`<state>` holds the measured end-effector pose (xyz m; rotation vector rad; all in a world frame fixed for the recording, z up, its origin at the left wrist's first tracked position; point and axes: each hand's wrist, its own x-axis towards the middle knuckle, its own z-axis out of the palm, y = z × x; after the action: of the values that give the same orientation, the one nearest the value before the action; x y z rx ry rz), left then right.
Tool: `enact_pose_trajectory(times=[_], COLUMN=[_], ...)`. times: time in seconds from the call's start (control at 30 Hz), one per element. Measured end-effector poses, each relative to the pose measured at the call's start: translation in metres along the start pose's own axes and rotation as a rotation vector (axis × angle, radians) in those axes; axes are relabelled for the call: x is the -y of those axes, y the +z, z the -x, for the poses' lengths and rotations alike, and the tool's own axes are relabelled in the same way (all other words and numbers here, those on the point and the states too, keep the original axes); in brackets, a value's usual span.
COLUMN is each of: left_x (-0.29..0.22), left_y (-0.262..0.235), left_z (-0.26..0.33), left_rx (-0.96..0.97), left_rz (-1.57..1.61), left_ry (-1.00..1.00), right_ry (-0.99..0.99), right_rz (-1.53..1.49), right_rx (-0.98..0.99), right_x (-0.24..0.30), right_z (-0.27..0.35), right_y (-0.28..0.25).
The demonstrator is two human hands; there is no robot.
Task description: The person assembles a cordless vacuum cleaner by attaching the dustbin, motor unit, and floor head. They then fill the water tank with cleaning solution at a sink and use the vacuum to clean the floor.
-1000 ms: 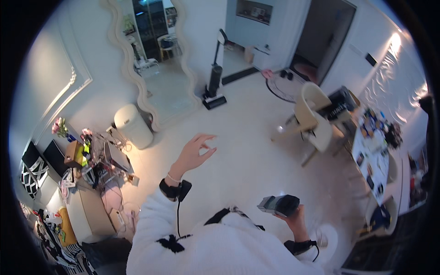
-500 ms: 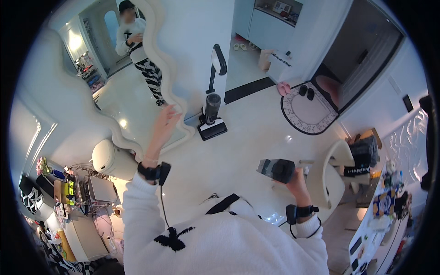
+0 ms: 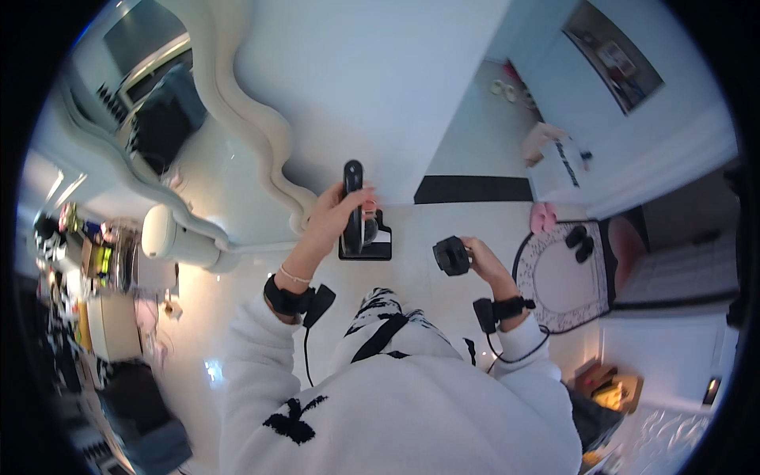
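Observation:
An upright floor cleaner stands by the wall ahead, its black-and-white floor head (image 3: pixel 379 245) on the tiles and its black handle (image 3: pixel 353 178) pointing up toward me. My left hand (image 3: pixel 324 220) is closed around that handle, with some fingers hidden behind it. A dark, partly see-through cleaner tank (image 3: pixel 452 256) is in my right hand (image 3: pixel 484 263), to the right of the cleaner and apart from it. The fingers wrap round the tank's right side. Black bands with cables sit on both my wrists.
A wavy-framed mirror (image 3: pixel 273 146) leans at the left, with a white bin (image 3: pixel 178 236) beside it. Farther right are a doorway with a black threshold (image 3: pixel 473 190), a patterned mat (image 3: pixel 546 265), pink slippers (image 3: pixel 543 217) and black slippers (image 3: pixel 580 243).
I have turned right and come closer to the cleaner. My left hand, free before, now grips its handle. My right hand still holds the tank, now farther forward.

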<state>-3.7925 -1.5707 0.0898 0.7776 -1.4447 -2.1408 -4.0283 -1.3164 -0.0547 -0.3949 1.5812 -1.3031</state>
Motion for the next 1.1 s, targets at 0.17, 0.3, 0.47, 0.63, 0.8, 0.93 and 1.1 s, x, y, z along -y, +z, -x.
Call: enact_pose_trajectory(times=[0.17,0.3,0.47,0.63,0.8,0.93,1.1], left_x=[0.000,0.015,0.039,0.075,0.108,0.128,0.148], left_y=[0.005,0.001,0.005,0.057,0.103,0.119,0.130], left_z=[-0.025,-0.001,0.067,0.119,0.137,0.141,0.159], left_rx=[-0.097,-0.311,-0.537,-0.903,-1.463,-1.569,-1.701], left_rz=[0.012,-0.250,-0.235,-0.270,-0.549,-0.554,-0.644], left_ry=[-0.165,-0.093,-0.208,-0.191,-0.129,0.065,-0.011], right_ry=[0.124,0.084,0.026,0.345,0.383,0.425,0.431], right_rz=[-0.007,0.080,0.213,0.170,0.207,0.319,0.538], right_rx=[0.354,0.588,0.803,0.888,1.007,1.095,1.204], right_x=[0.049,0.042,0.010,-0.022,-0.054,-0.082,-0.119], right_z=[-0.173,-0.287,-0.403,-0.477,-0.505,-0.518,-0.530], right_y=[-0.035,-0.034,-0.001,0.031,0.072,0.092,0.107])
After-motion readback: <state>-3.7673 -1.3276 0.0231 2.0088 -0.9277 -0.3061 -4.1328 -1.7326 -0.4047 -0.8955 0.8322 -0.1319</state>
